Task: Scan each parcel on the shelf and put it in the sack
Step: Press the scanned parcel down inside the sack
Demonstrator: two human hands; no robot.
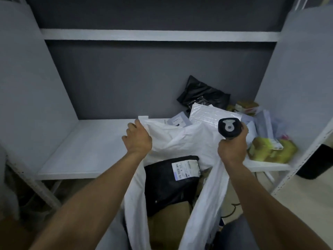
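A white sack point(182, 139) hangs open in front of the shelf point(84, 141). My left hand point(137, 139) grips its left rim. My right hand point(232, 148) holds a black handheld scanner point(228, 128) upright and pinches the sack's right rim with it. Inside the sack lies a black parcel with a white label point(171, 181) on top of brown cardboard point(171, 221). On the shelf behind the sack rest a black poly parcel point(203, 94), a white padded parcel point(210, 114) and a small grey one point(178, 120).
Yellow-green packets point(270, 150) and pale wrapped parcels point(264, 123) crowd the shelf's right end. White side panels point(27, 78) flank the bay, with an upper shelf board point(158, 35) above. A black bin point(317, 163) stands on the floor at right.
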